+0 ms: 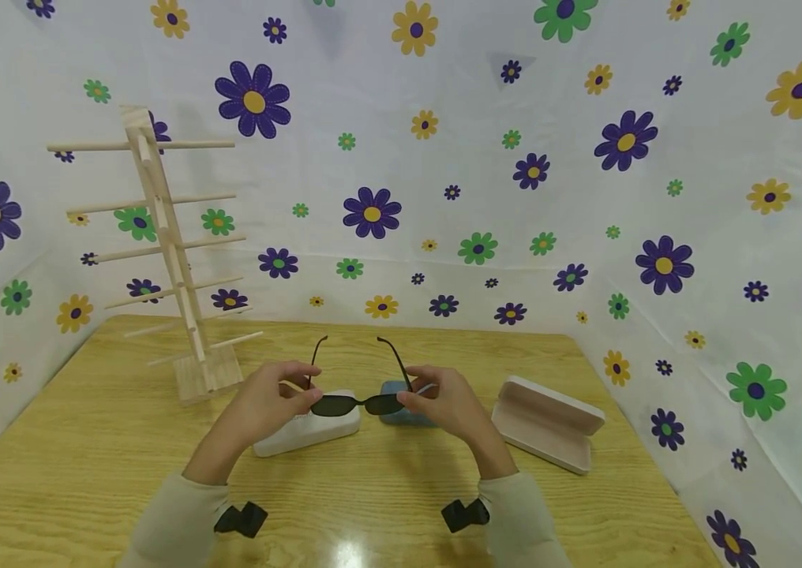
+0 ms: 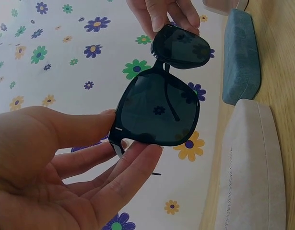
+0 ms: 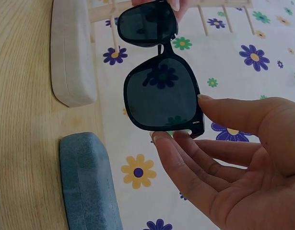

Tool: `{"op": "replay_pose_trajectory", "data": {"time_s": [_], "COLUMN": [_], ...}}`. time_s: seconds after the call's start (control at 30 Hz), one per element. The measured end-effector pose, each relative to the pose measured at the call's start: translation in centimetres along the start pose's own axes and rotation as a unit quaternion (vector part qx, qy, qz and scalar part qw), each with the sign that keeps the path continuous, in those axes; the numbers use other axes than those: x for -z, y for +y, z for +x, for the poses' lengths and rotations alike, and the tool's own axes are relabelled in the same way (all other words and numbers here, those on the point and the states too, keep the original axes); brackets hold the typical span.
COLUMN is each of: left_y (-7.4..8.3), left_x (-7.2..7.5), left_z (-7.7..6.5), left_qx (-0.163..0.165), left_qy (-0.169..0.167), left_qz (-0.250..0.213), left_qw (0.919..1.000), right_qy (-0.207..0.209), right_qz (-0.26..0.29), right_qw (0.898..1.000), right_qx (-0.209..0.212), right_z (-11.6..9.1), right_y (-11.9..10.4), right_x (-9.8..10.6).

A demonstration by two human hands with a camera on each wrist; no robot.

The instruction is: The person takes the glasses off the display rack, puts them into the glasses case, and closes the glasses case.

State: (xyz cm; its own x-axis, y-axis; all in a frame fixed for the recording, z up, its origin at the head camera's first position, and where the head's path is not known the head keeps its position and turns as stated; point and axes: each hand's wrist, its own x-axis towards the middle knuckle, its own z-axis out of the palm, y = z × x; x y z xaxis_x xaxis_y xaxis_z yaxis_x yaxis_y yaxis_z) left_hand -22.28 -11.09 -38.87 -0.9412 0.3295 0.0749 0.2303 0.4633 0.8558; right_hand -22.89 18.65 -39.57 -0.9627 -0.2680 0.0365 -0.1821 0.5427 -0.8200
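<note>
Both hands hold a pair of black sunglasses (image 1: 335,405) above the table, lenses toward the wearer and temple arms unfolded, pointing away. My left hand (image 1: 275,401) pinches the frame's left outer corner between thumb and fingers; its grip shows closely in the left wrist view, beside the dark lens (image 2: 157,110). At the opposite corner my right hand (image 1: 446,401) pinches the frame the same way, thumb on the edge of the lens (image 3: 161,96). Below the sunglasses lie a closed white glasses case (image 1: 309,432) and a closed blue glasses case (image 1: 408,414), partly hidden by the hands.
An open glasses case (image 1: 546,426) with a pinkish lining lies at the right. A wooden rack (image 1: 174,252) with several thin rods stands at the back left of the wooden table (image 1: 344,497). Flower-patterned cloth (image 1: 444,166) hangs behind and at the sides.
</note>
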Motion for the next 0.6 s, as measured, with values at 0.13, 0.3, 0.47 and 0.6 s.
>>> {"op": "replay_pose_trajectory", "data": {"time_s": [0.13,0.3,0.47,0.6], "left_y": [-0.06,-0.16,-0.15,-0.05], "left_x": [-0.04,-0.10,-0.05,-0.07], "left_z": [0.08,0.30,0.32,0.22], "left_qx": [0.009,0.018,0.028,0.036], "left_qy": [0.007,0.011,0.011,0.008], "left_qz": [0.007,0.013,0.018,0.021], "left_qw": [0.9999,0.9997,0.9994,0.9991], "right_qy": [0.006,0.016,0.023,0.022], "right_qz": [-0.009,-0.019,-0.020,-0.020], "right_qw": [1.000,1.000,0.999,1.000], "right_qx": [-0.008,-0.010,-0.009,-0.008], "right_z": [0.12,0.23,0.25,0.18], "right_y": [-0.16,-0.44,-0.51,-0.44], "right_x": [-0.11,-0.19,-0.27,-0.38]}}
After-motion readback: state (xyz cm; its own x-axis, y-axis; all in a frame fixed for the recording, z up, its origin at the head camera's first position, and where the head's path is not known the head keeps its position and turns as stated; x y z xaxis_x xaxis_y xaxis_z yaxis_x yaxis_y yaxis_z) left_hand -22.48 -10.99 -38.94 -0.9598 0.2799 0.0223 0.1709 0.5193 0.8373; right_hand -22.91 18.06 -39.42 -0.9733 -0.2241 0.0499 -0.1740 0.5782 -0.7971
